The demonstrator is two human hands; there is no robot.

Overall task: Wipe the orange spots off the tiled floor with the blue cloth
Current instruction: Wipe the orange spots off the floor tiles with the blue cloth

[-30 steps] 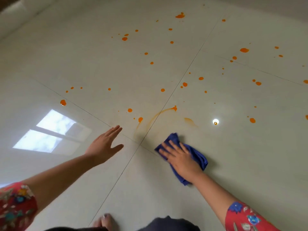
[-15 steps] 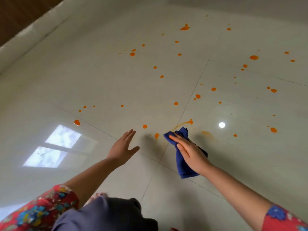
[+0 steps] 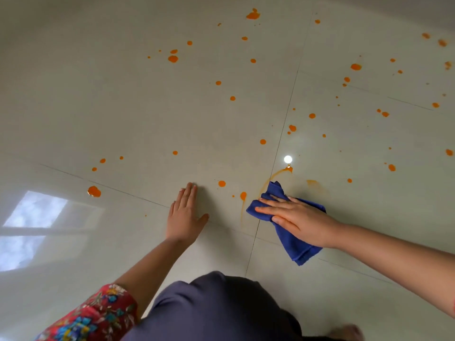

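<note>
Blue and crumpled, the cloth (image 3: 294, 238) is pressed flat against the tiled floor (image 3: 147, 114) just right of a crossing of grout lines, with one bunched corner poking forward and a loose tail trailing back toward the person. It is held down by the right hand (image 3: 299, 221), whose fingers are spread and laid across the fabric, pointing left; nothing is gripped, the palm simply bears on it. A thin orange smear (image 3: 269, 179) is curved around the cloth's forward and left edges, and a fainter smudge (image 3: 316, 184) is seen just beyond it to the right. An orange drop (image 3: 243, 195) lies just beside the cloth's left edge, and a rounder spot (image 3: 221, 183) is found a little farther left. The left hand (image 3: 184, 217) is laid open and flat on the floor, fingers together and pointing forward, thumb out, well apart from the cloth. Many more orange spots (image 3: 263, 142) are scattered over the farther tiles, with a larger blot (image 3: 94, 191) at the left. A bright round reflection of a lamp (image 3: 287, 159) and a reflected window (image 3: 34, 217) are shown on the glossy floor. A floral red sleeve (image 3: 98, 316) and a dark garment (image 3: 216, 308) fill the lower edge.
</note>
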